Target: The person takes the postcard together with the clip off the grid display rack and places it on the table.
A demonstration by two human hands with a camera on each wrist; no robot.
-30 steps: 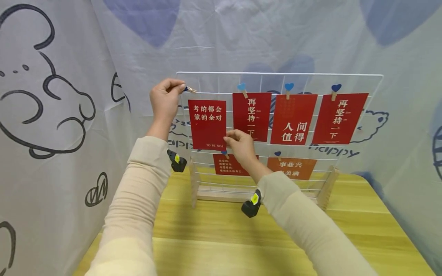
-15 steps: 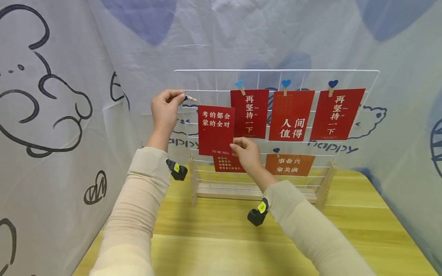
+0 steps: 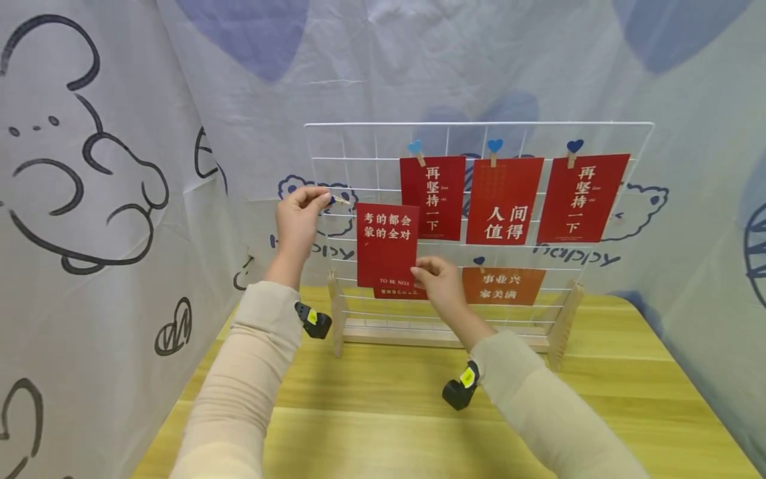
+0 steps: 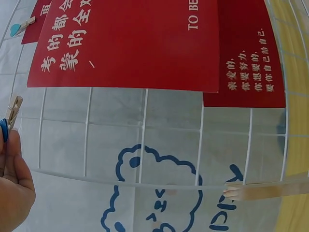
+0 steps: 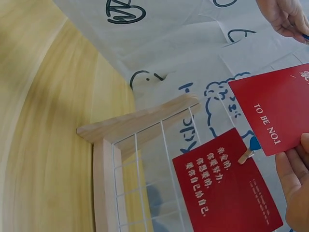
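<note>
Between thumb and fingers, my left hand (image 3: 299, 216) pinches a small wooden clothespin (image 4: 16, 108) with a blue heart on it. Its wooden end points right, apart from any card. My right hand (image 3: 439, 283) pinches the lower right edge of a red card (image 3: 387, 249) with white writing, held upright in front of the white wire grid rack (image 3: 359, 159). Behind that card, a lower red card (image 5: 217, 188) is clipped to the grid by a blue-heart clothespin (image 5: 248, 152); the head view shows only its bottom strip.
Along the grid's upper row hang three red cards, the middle one (image 3: 505, 199) under a light blue heart clip. An orange-red card (image 3: 504, 286) hangs lower right. The rack stands on wooden feet (image 3: 565, 326) on a yellow wood table (image 3: 383, 426), before a printed cloth (image 3: 239, 100).
The held card has moved right and down, away from the grid's upper left, with my right hand. My left hand has come down and slightly right, still pinching the clothespin.
</note>
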